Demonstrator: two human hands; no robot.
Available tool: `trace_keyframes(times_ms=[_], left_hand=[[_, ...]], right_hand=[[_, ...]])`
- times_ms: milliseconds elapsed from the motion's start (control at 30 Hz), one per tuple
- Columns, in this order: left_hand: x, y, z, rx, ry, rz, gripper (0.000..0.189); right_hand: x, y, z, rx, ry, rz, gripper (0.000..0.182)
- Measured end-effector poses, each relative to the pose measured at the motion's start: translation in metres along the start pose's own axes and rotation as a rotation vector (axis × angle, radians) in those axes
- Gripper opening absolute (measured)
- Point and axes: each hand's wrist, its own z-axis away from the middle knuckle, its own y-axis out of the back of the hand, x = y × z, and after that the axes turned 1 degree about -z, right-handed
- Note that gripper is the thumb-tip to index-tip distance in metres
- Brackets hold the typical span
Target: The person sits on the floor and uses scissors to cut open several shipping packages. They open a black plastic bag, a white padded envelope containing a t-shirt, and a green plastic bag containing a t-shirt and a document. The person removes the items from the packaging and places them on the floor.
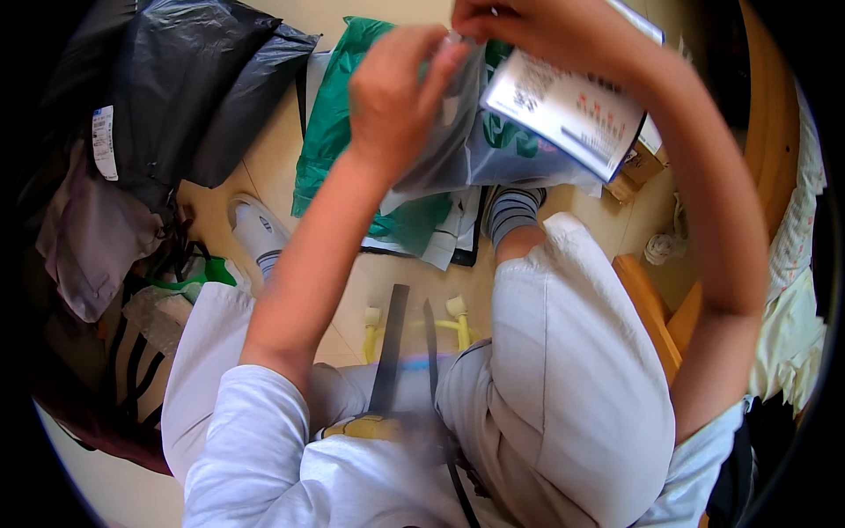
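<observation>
My left hand (pixel 399 99) is raised at the top middle, thumb and fingers pinched together on the edge of a clear plastic bag (pixel 449 145). Close beside it, at the top edge, my right hand (pixel 502 23) has its fingers together at the same bag edge and is partly cut off by the frame. Dark green print shows on the bag. A flat white printed packet (pixel 568 109) with a blue edge lies beneath my right forearm, over the bag. A green plastic bag (pixel 330 119) is behind my left hand. What the clear bag holds is not distinct.
Black plastic bags (pixel 198 86) fill the upper left, above a grey-purple cloth (pixel 99 244). A yellow-framed stool (pixel 464 330) stands between my legs. A cardboard box (pixel 637 173) and wooden furniture (pixel 772 132) are on the right. Bubble wrap (pixel 155 320) lies lower left.
</observation>
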Motion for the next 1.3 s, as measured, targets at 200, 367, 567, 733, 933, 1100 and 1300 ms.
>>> trace_keyframes(times_ms=[200,367,567,733,933,1100,1300], left_hand=[[-0.020,0.004,-0.007,-0.004,0.000,-0.119,0.014],[-0.049,0.034,0.087,-0.165,0.265,-0.278,0.016],[-0.048,0.030,0.119,-0.039,0.609,-0.085,0.020],[-0.072,0.005,0.093,-0.014,0.721,-0.143,0.034],[-0.085,-0.004,0.092,0.117,0.806,-0.076,0.024],[-0.087,0.005,0.093,0.133,0.807,-0.045,0.019],[-0.083,0.005,0.095,0.205,0.612,-0.132,0.013]], right_hand=[[0.023,0.026,-0.047,-0.137,-0.036,-0.063,0.013],[0.046,0.017,-0.078,-0.076,-0.069,-0.058,0.016],[0.044,0.015,-0.069,0.158,-0.245,-0.322,0.033],[0.077,-0.001,-0.014,0.117,-0.407,-0.160,0.032],[0.073,-0.132,0.097,-0.474,-0.683,0.258,0.062],[0.063,-0.135,0.121,-0.239,-0.648,0.261,0.055],[0.057,-0.149,0.132,-0.155,-0.661,0.297,0.053]])
